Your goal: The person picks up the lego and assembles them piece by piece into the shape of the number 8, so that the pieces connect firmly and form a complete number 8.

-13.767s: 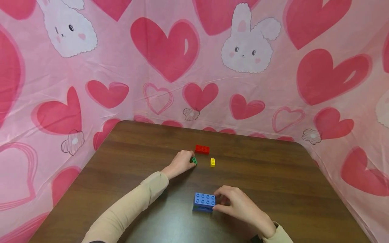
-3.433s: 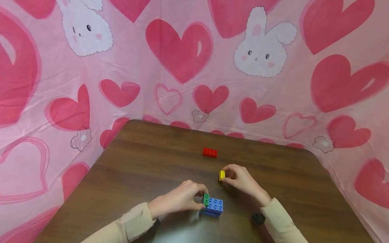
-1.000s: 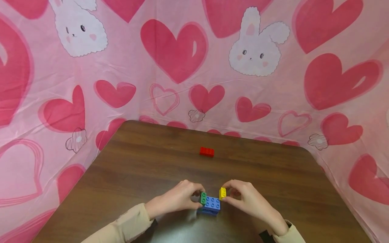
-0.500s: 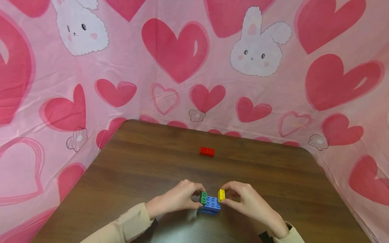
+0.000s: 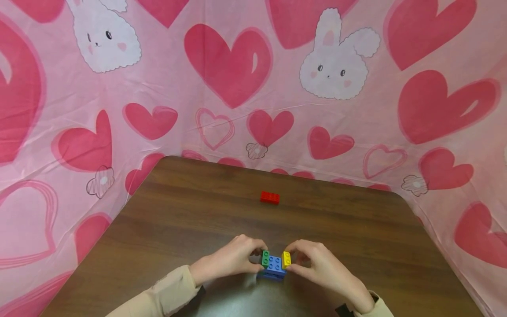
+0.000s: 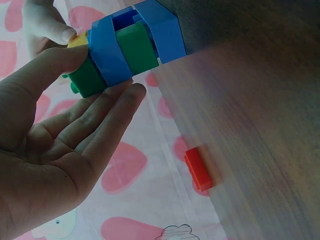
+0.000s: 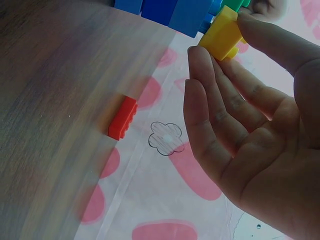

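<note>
A stack of toy building bricks stands near the front of the table, topped by a wide blue brick [image 5: 274,263]. Below that, the left wrist view shows a lower green brick [image 6: 137,48] resting on a bottom blue brick [image 6: 162,30]. My left hand [image 5: 231,259] pinches the upper green brick [image 5: 266,259], which sits across the stack's left end. My right hand [image 5: 322,266] pinches a two-stud yellow brick [image 5: 286,260] over the right end. In the right wrist view, blue studs show in a gap beneath the yellow brick, which looks slightly tilted.
A red brick [image 5: 270,197] lies alone farther back on the brown wooden table [image 5: 198,207]. Pink cloth [image 5: 222,127] printed with hearts and rabbits hangs behind and beside the table.
Earlier, the green brick left the table for the stack's left end, and my right hand took the yellow brick. In the last second, the yellow brick has moved left and down onto the right end.
</note>
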